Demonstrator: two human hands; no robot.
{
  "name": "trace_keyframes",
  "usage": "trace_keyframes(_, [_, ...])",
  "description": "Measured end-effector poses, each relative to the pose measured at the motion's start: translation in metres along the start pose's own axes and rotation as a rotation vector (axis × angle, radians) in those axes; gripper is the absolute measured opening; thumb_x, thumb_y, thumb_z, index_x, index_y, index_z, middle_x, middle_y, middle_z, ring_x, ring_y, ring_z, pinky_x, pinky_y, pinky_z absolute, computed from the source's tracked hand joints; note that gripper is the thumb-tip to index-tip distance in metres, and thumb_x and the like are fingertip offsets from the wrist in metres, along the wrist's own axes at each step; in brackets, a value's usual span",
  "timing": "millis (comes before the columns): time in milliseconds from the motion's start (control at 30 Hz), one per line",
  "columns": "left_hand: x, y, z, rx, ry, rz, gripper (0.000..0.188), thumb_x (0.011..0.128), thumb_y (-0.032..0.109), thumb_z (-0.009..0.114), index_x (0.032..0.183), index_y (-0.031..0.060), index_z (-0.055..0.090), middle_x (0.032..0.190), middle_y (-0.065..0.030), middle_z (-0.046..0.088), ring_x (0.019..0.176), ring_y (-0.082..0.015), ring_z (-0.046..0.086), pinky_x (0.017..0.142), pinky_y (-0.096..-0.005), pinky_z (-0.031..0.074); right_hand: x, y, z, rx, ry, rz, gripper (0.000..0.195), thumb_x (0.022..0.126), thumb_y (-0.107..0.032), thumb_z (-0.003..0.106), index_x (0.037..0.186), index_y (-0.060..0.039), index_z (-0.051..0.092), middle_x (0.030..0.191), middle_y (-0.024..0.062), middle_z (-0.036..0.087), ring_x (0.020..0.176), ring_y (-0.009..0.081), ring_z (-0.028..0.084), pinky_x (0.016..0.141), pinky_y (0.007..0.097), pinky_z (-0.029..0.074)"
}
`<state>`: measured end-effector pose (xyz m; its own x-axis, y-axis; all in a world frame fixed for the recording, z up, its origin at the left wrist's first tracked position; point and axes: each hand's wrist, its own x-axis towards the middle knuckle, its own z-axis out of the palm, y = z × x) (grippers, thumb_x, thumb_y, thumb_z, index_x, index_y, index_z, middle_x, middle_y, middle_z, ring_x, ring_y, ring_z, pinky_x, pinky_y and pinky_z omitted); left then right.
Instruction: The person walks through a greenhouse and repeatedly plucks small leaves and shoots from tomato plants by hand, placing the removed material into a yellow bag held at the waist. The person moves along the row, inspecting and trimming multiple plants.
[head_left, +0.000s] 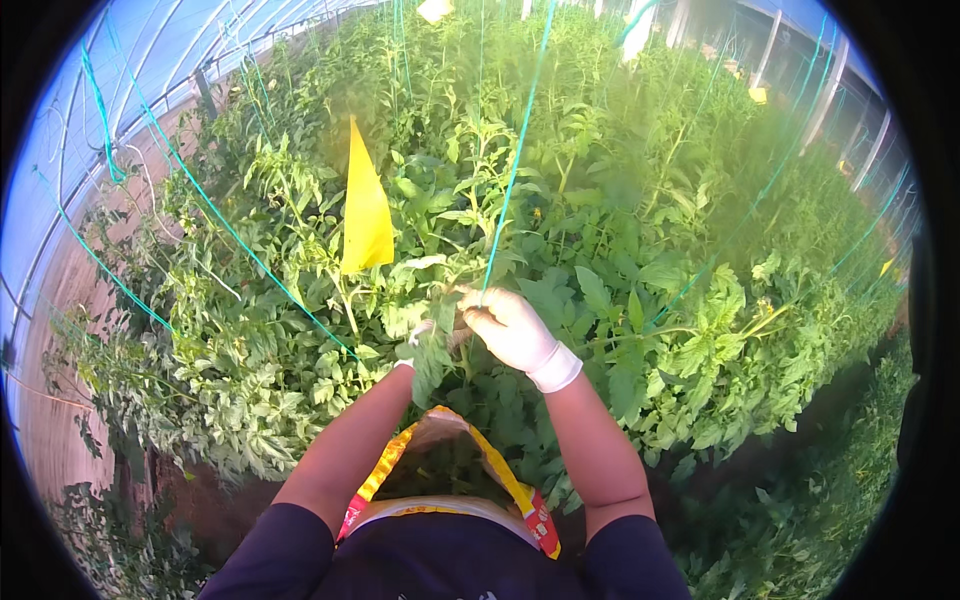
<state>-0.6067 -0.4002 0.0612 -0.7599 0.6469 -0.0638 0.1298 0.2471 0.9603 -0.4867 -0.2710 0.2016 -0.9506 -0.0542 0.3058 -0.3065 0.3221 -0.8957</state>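
Note:
My right hand (506, 326), in a white glove, has its fingers closed at the lower end of a taut green twine (513, 169), beside the top of a tomato plant (472, 195). To its left, my left hand (420, 334), also gloved, is mostly hidden behind a tomato leaf (431, 367); whether it grips the stem I cannot tell. A yellow card (366, 214), probably a sticky trap, stands among the foliage up and left of my hands. At my waist an open bag (495, 457) with yellow and red edges holds some dark green matter.
Dense tomato plants (622, 210) fill the front. More green twines (225, 217) slant down at both sides. Pale posts (825, 97) rise at the right, and the greenhouse's curved frame (67, 142) bounds the left. A shaded gap (772, 457) separates the rows at lower right.

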Motion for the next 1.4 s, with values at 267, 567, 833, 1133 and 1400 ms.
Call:
trace_keyframes(267, [-0.041, -0.015, -0.040, -0.074, -0.058, -0.052, 0.041, 0.090, 0.018, 0.071, 0.122, -0.0046, 0.058, 0.103, -0.0090, 0.068, 0.087, -0.0125, 0.064, 0.078, -0.0262, 0.054, -0.047, 0.000, 0.051, 0.450, 0.622, -0.088, 0.046, 0.093, 0.003, 0.055, 0.137, 0.0049, 0.043, 0.123, 0.0158, 0.059, 0.112, 0.0209, 0.059, 0.097, 0.0328, 0.048])
trace_keyframes(567, [-0.057, -0.015, -0.043, -0.244, -0.227, -0.023, 0.037, 0.094, 0.006, 0.062, 0.128, -0.0056, 0.052, 0.116, -0.0113, 0.066, 0.103, -0.0158, 0.062, 0.092, -0.0296, 0.051, -0.129, 0.126, 0.132, -0.718, 0.227, 0.217, 0.025, 0.082, -0.007, 0.058, 0.104, -0.0030, 0.068, 0.102, 0.0152, 0.068, 0.095, 0.0356, 0.062, 0.088, 0.0427, 0.049])
trace_keyframes(833, [-0.085, -0.026, -0.060, -0.482, -0.206, -0.080, 0.039, 0.093, -0.003, 0.051, 0.132, -0.0042, 0.050, 0.115, -0.0136, 0.063, 0.101, -0.0173, 0.063, 0.091, -0.0305, 0.052, -0.078, 0.182, 0.100, -0.403, 0.338, 0.632, 0.039, 0.086, -0.002, 0.053, 0.125, -0.0015, 0.055, 0.085, 0.0127, 0.068, 0.078, 0.0224, 0.066, 0.069, 0.0331, 0.052])
trace_keyframes(1133, [-0.161, -0.005, -0.070, -0.003, -0.033, 0.182, 0.037, 0.087, 0.002, 0.063, 0.124, 0.0004, 0.060, 0.118, -0.0134, 0.066, 0.101, -0.0199, 0.068, 0.091, -0.0313, 0.053, -0.094, 0.146, 0.117, 0.076, 0.703, 0.648, 0.053, 0.090, 0.000, 0.054, 0.137, 0.0072, 0.032, 0.104, 0.0128, 0.063, 0.083, 0.0160, 0.063, 0.068, 0.0266, 0.054])
trace_keyframes(1400, [-0.135, 0.031, -0.018, 0.354, -0.008, 0.433, 0.084, 0.082, 0.024, 0.068, 0.148, -0.0051, 0.025, 0.151, -0.0274, 0.030, 0.132, -0.0394, 0.043, 0.109, -0.0389, 0.038, -0.129, 0.115, 0.095, 0.133, 0.763, 0.325, 0.031, 0.094, -0.007, 0.058, 0.124, 0.0022, 0.055, 0.117, 0.0117, 0.061, 0.095, 0.0195, 0.065, 0.074, 0.0294, 0.056])
